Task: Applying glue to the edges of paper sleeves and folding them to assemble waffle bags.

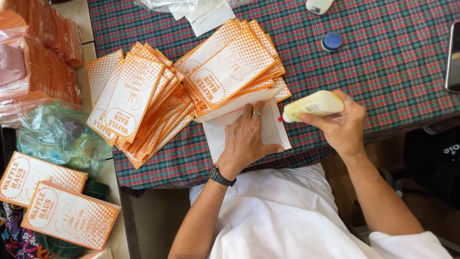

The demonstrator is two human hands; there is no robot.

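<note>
The left hand (247, 139) lies flat, fingers spread, pressing a white paper bag (273, 130) at the centre of the frame. The right hand (342, 125) grips a pale yellow glue bottle (314, 105), tipped sideways, its red nozzle at the bag's right edge. Orange printed bags (230, 72) fan out on the plaid tablecloth (393, 62) above.

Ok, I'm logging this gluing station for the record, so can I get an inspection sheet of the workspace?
Surface: plaid tablecloth covering the table.
Job's things: white paper bag lying flat; yellow glue bottle, red tip at the bag's edge.
Clutter: fanned orange-and-white bags, blue cap, phone, plastic wrap.
Hands: left hand pressing the bag; right hand gripping the bottle.
Cables: nothing seen.
Surroundings: wrapped orange bundles at the left.
</note>
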